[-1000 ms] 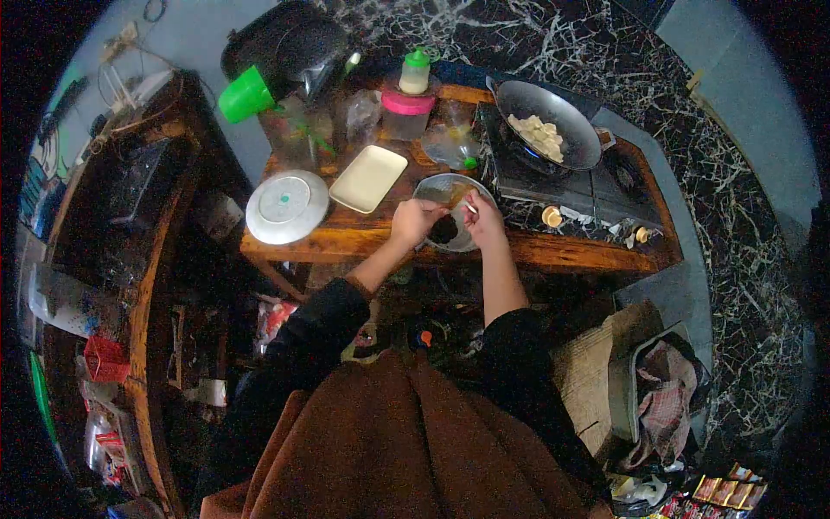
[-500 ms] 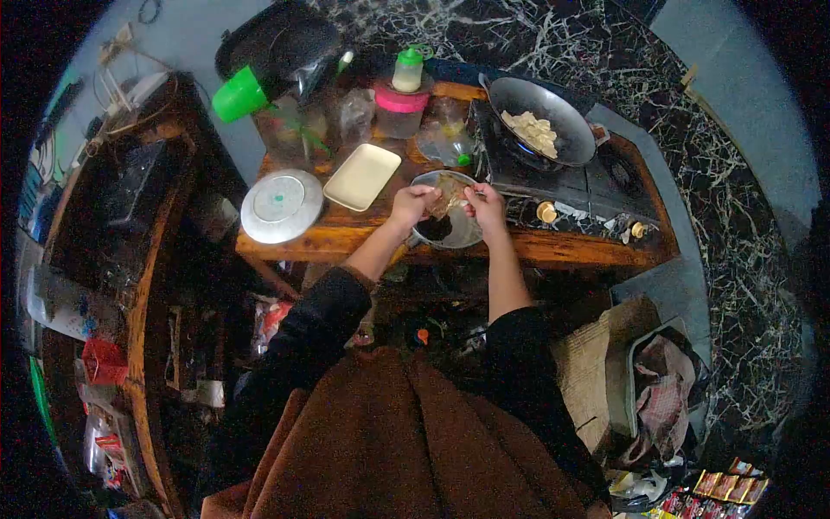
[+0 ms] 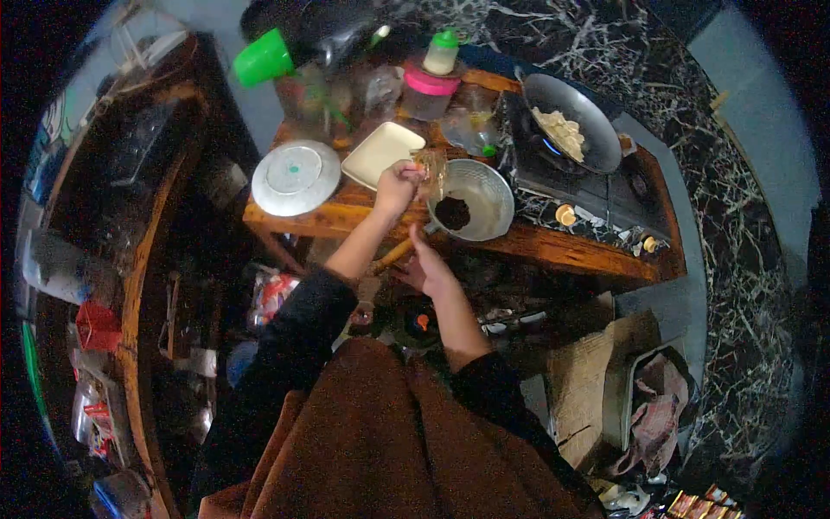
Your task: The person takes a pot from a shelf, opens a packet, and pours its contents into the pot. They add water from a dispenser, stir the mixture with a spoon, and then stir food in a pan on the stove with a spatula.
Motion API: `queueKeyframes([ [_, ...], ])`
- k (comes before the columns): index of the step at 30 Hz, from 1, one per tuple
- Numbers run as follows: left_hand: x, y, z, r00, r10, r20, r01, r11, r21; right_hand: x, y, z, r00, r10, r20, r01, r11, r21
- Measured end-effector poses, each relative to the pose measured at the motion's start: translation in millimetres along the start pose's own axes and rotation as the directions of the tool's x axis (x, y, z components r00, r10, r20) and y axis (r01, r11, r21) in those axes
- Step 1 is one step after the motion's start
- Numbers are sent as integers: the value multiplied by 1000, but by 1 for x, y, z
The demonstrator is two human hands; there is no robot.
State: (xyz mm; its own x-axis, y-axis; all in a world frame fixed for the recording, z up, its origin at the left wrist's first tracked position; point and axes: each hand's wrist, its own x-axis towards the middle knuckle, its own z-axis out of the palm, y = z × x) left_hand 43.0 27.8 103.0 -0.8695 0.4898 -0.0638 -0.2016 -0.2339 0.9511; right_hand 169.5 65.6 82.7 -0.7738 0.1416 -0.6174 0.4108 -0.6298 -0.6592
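Observation:
My left hand [image 3: 399, 186] pinches a small clear and brownish plastic packet [image 3: 435, 171] over the left rim of a metal saucepan [image 3: 493, 195]. Dark powder [image 3: 452, 212] lies in a heap inside the pan, toward its left side. Below the pan's left edge is my right hand [image 3: 425, 264], its fingers apart and nothing in them, beside the pan's yellowish handle [image 3: 394, 253]. A cream rectangular tray [image 3: 378, 154] rests just behind my left hand.
An upturned metal plate [image 3: 296, 178] sits at the table's left. A wok [image 3: 605, 138] with pale pieces is over a blue flame at the right. Behind stand a pink-lidded container [image 3: 430, 82], a green-topped bottle [image 3: 442, 54] and a green cup [image 3: 264, 58].
My right hand has let go of the packet and moved down, left and open, toward the pan's handle. My left hand has lifted the packet away from the pan's middle. The view has shifted.

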Motion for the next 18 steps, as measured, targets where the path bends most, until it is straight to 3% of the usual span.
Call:
queueKeyframes([
  [1,-2,-2,-13,994,101,37,-103,993,58,8,8,-1,1000,18,5,-18,1000,-15],
  [2,-8,-6,-23,995,95,8,-95,994,50,21,19,-4,994,-90,54,84,991,108],
  [3,-29,7,-28,994,100,-33,-101,994,-27,30,29,-3,976,-196,92,170,958,233],
  [4,-48,16,-36,991,110,-75,-117,988,-100,29,36,0,980,-168,109,142,967,212],
  [6,-78,13,-67,989,80,-124,-94,989,-111,18,48,0,973,-124,-194,186,921,343],
  [10,-154,0,-122,923,-15,-384,-71,975,-209,-16,81,-9,939,-257,-230,292,947,133],
  [11,-167,-21,-142,883,115,-455,-178,979,-98,-23,90,-11,934,-281,-219,302,951,67],
  [15,-248,-60,-198,830,0,-558,-62,994,-93,-59,120,-4,949,-277,-152,252,954,-163],
  [17,-287,-66,-204,703,-158,-694,-83,950,-301,-75,139,1,969,-224,-101,202,960,-194],
  [18,-305,-76,-211,698,-186,-692,-82,939,-335,-81,149,5,978,-196,-78,175,961,-213],
])
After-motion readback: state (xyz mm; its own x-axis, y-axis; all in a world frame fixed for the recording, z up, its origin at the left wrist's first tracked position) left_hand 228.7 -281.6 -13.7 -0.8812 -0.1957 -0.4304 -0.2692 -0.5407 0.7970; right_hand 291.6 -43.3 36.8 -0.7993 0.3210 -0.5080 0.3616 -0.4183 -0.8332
